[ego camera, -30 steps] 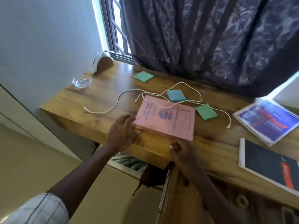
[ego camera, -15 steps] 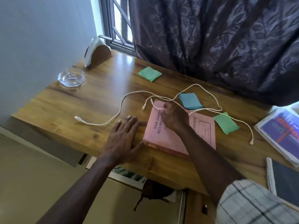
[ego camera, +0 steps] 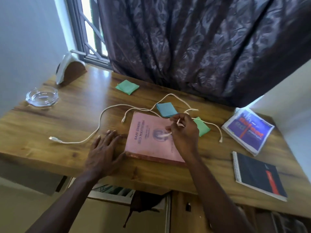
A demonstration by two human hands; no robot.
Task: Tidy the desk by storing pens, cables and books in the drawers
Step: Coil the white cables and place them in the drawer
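The right hand (ego camera: 184, 132) has its grip pinched shut on a loop of the thin white charging cable (ego camera: 99, 125), lifted just above the pink hardcover record book (ego camera: 151, 140). The left hand (ego camera: 104, 148) lies flat and open on the wooden bench (ego camera: 67, 115), holding nothing, its thumb at the book's near left corner.

Judging by the layout, tidying has barely begun: the cable trails away on both sides of the grip, and three books remain out. Right of the grip lie a blue-covered book (ego camera: 249, 130) and a dark spiral notebook (ego camera: 259, 175). Beyond it sit blue (ego camera: 166, 109) and green sticky-note pads (ego camera: 127, 86), which the cable could drag. No pens are visible. An open drawer (ego camera: 114, 192) shows below.
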